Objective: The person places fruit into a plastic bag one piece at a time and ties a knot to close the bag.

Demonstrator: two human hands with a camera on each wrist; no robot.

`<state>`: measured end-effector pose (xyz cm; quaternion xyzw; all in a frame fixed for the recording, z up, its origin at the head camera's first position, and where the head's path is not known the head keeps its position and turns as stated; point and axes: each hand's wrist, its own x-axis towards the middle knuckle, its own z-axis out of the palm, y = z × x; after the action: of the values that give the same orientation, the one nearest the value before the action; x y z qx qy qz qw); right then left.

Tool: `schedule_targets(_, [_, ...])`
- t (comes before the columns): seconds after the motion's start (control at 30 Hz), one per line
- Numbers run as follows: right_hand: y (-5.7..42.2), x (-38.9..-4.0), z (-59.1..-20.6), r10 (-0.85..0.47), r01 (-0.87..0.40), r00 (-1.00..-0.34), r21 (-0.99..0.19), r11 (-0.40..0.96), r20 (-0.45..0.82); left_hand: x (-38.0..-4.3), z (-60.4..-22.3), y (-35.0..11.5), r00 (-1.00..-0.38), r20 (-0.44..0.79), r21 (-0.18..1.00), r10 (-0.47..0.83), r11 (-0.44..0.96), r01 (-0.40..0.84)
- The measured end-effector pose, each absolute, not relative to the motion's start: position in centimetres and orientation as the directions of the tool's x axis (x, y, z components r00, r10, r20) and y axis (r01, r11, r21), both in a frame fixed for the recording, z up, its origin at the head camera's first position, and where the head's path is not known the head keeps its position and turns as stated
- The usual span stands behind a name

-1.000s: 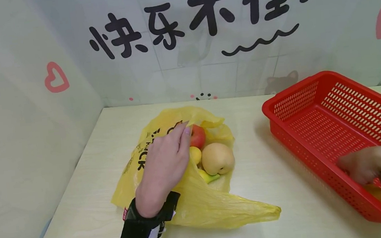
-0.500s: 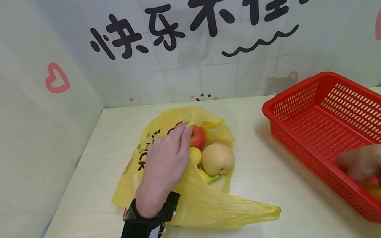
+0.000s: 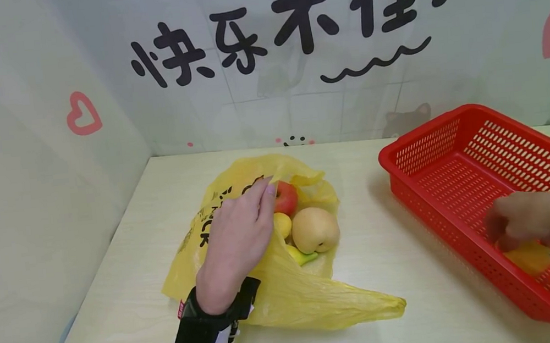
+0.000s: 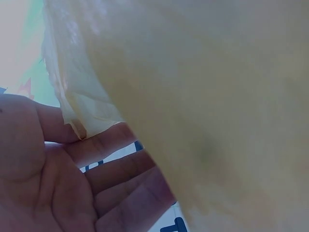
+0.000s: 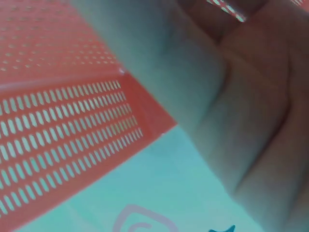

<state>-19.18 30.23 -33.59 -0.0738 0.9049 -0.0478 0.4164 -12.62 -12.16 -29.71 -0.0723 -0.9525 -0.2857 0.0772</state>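
Note:
A yellow plastic bag [image 3: 197, 245] lies on the table with its mouth facing right. My left hand [image 3: 238, 230] pinches the upper layer at the mouth; in the left wrist view the bag's thin film [image 4: 217, 96] hides the fingertips. Inside the opening are a red apple [image 3: 287, 197], a round tan pear [image 3: 315, 229], a yellow fruit [image 3: 283, 225] and a green-tipped yellow piece [image 3: 303, 255]. Over the red basket [image 3: 421, 196], my right hand [image 3: 523, 219] holds an orange-yellow fruit [image 3: 531, 258], its kind unclear. That fruit is out of sight in the right wrist view.
The basket has slotted walls and stands at the right of the pale table [image 3: 355, 175]. A twisted bag handle [image 3: 367, 300] stretches right toward it. A white printed wall sheet [image 3: 295, 75] closes off the back and the left side.
My right hand has moved up and slightly left within the basket, and the orange-yellow fruit has moved with it. The left hand and the bag have stayed in place.

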Motion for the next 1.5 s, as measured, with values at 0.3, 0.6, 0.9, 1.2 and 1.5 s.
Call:
schedule_targets(0.3, [29.5, -19.8, -32.1, -0.314, -0.276, -0.826, -0.149, 0.949, -0.469, -12.4, -29.7, -12.1, -0.98, 0.181, 0.539, 0.081, 0.825, 0.168])
schedule_targets(0.6, [27.8, -19.4, -30.6, -0.364, -0.334, -0.91, -0.171, 0.927, -0.197, -12.3, -30.0, -12.0, -0.979, 0.188, 0.537, 0.083, 0.826, 0.173])
schedule_targets(0.9, [23.5, -18.7, -28.5, -0.414, -0.405, -0.91, -0.188, 0.895, -0.01, -12.2, -30.0, -11.9, -0.981, 0.176, 0.537, 0.081, 0.828, 0.165])
schedule_targets(1.2, [19.6, -18.0, -26.6, -0.528, -0.526, -0.848, -0.202, 0.826, 0.047, -12.3, -29.7, -11.9, -0.977, 0.198, 0.527, 0.085, 0.831, 0.179])
schedule_targets(1.5, [15.4, -17.7, -26.8, -0.657, -0.644, -0.752, -0.256, 0.721, 0.042, -12.4, -29.6, -11.8, -0.977, 0.192, 0.525, 0.089, 0.832, 0.179])
